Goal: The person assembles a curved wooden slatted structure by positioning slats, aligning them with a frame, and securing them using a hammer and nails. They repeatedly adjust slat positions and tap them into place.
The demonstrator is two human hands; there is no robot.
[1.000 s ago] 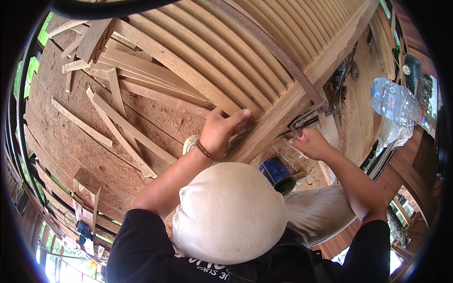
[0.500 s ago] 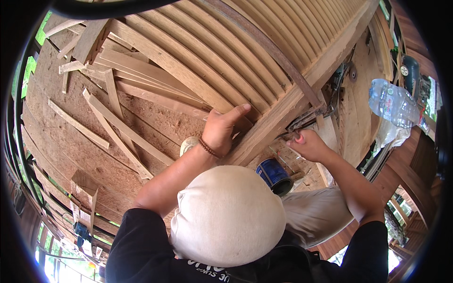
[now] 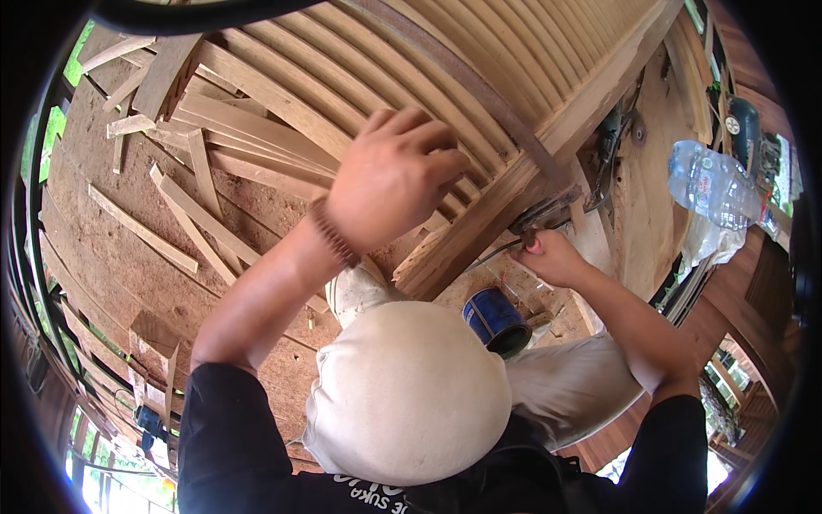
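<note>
A slatted wooden panel (image 3: 377, 94) with a thick edge rail (image 3: 591, 128) fills the upper middle. Across it runs a rusty bar clamp (image 3: 479, 81), its screw end at the rail's outer side. My left hand (image 3: 398, 180) is raised over the panel's near-left slats, fingers loosely bent and apart, with nothing visible in them. Beads circle that wrist. Below the rail, my right hand (image 3: 555, 257) is closed around the thin handle (image 3: 497, 252) at the clamp's screw end; the fingers partly hide the grip.
Loose wooden strips (image 3: 205, 218) lie on the dusty plank floor (image 3: 103, 248) at left. A blue can (image 3: 497, 319) stands near my knee. On the right are a clear plastic bottle (image 3: 715, 184) and a dark green cylinder (image 3: 743, 137). A wooden block (image 3: 154, 338) is at lower left.
My left hand has let go of the panel's near corner and risen up over the slats. My right hand stays at the clamp, shifted slightly left.
</note>
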